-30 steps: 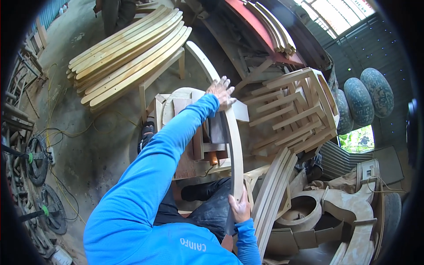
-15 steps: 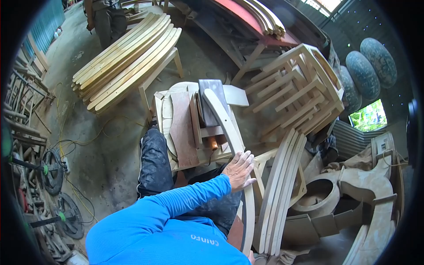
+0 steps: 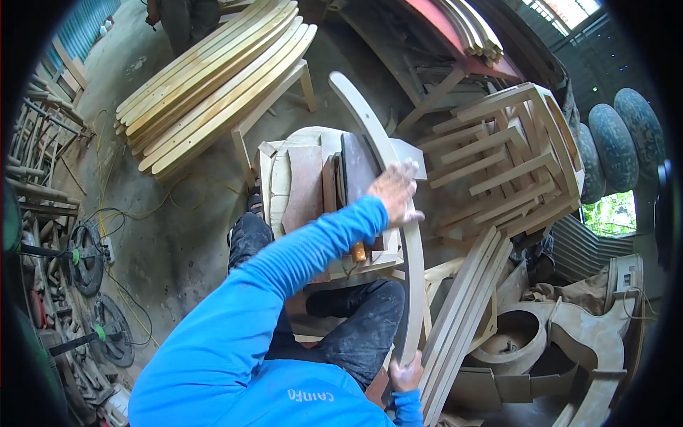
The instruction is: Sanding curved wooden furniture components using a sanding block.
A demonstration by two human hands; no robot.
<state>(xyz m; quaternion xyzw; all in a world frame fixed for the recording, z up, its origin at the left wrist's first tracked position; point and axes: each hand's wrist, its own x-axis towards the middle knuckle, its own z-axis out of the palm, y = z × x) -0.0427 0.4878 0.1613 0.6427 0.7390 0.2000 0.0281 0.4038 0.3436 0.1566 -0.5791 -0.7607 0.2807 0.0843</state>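
Curved wooden slat (image 3: 413, 281) runs far to near before you, its far half by the dark slab (image 3: 361, 167). Your left hand (image 3: 395, 191) lies across its middle, fingers extended, thumb apart; your right hand (image 3: 406, 374) grips its near end, fingertips partly hidden.

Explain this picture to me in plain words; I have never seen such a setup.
There is no machine here: a person works with two bare hands. A wide fisheye camera on the person's head looks down, so straight edges bend near the rim. The left hand rests on a long curved wooden strip; the right hand holds its near end. The work stand beyond bears a dark block and a brown board. A stack of curved strips lies at upper left.
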